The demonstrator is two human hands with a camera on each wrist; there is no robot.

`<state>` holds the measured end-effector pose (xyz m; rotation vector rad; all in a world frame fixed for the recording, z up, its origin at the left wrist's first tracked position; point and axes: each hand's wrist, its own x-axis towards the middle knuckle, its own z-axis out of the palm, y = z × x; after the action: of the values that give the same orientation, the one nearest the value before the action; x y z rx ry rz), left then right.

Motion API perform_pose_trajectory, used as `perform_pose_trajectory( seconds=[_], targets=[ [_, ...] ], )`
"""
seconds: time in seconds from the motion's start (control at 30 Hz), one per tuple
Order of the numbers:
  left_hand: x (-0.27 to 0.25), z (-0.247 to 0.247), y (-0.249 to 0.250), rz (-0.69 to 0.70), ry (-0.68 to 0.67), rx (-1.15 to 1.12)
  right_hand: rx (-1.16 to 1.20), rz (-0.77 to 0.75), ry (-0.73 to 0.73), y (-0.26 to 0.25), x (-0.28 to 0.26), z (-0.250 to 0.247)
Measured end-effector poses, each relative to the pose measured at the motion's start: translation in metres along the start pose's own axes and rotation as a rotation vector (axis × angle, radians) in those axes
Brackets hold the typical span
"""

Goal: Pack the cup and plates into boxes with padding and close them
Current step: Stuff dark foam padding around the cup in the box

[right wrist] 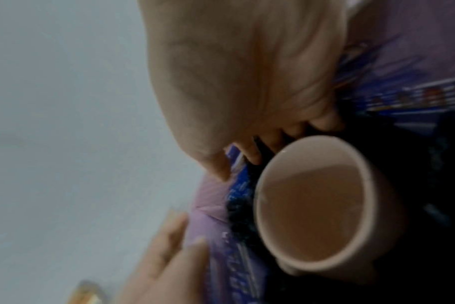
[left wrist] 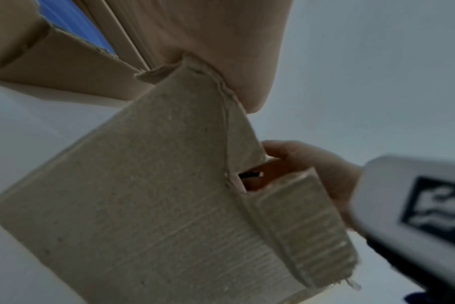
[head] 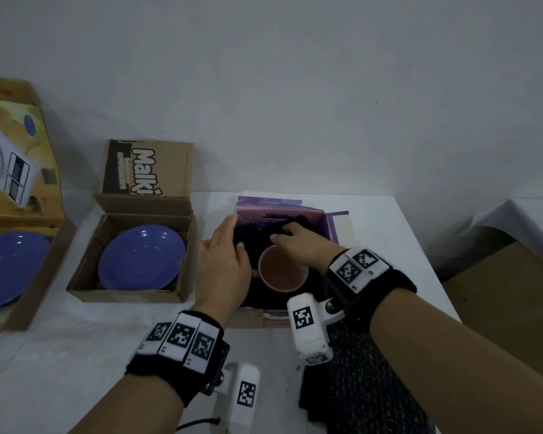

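A pink cup (head: 282,272) (right wrist: 312,205) stands upright in a purple box (head: 279,208) lined with black cloth (head: 248,233) (right wrist: 416,164). My left hand (head: 229,245) lies along the box's left wall with fairly straight fingers (right wrist: 174,257), thumb over the cloth. Behind the cup, my right hand (head: 290,234) (right wrist: 247,82) reaches in, its curled fingers digging into the cloth. A blue plate (head: 141,256) lies in an open brown box (head: 126,296). A larger blue plate (head: 7,267) sits in a big box (head: 29,308) at the far left.
More black cloth (head: 358,386) trails from the purple box over the table's near edge. A brown carton (head: 508,292) stands off the table's right side. A cardboard flap (left wrist: 156,185) fills the left wrist view. The wall runs right behind the boxes.
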<state>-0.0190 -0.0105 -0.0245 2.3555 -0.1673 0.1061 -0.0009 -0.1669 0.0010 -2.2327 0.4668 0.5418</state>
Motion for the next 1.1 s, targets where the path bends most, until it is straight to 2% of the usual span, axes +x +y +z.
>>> perform_pose_trajectory(
  seconds=[0.13,0.2,0.33,0.43,0.63,0.8,0.9,1.0,1.1],
  targets=[
    [0.000,0.001,-0.001,0.010,0.004,-0.010,0.007,0.068,-0.022,0.010,-0.003,0.007],
    [-0.001,0.001,0.000,0.022,-0.002,-0.025,-0.114,0.065,-0.032,0.015,-0.008,0.010],
    [0.000,0.001,-0.001,0.028,-0.003,-0.018,-0.457,-0.021,-0.153,0.009,-0.024,0.001],
    [0.000,0.002,-0.002,0.023,-0.003,-0.006,-0.603,-0.093,-0.100,0.008,-0.028,0.005],
    [0.001,0.003,-0.004,0.040,0.011,-0.001,-0.544,-0.079,-0.032,0.009,-0.031,0.005],
    [0.002,0.005,-0.008,0.036,0.007,0.048,-0.517,-0.024,-0.056,0.008,-0.032,0.009],
    [0.004,0.005,-0.011,0.059,0.006,0.052,-0.585,-0.037,-0.063,0.005,-0.038,0.007],
    [0.005,0.003,-0.010,0.076,-0.005,0.060,-0.521,-0.168,0.086,0.006,-0.050,-0.006],
    [0.003,0.003,-0.007,0.073,-0.005,0.085,-0.260,-0.271,0.424,0.022,-0.068,-0.027]
  ],
)
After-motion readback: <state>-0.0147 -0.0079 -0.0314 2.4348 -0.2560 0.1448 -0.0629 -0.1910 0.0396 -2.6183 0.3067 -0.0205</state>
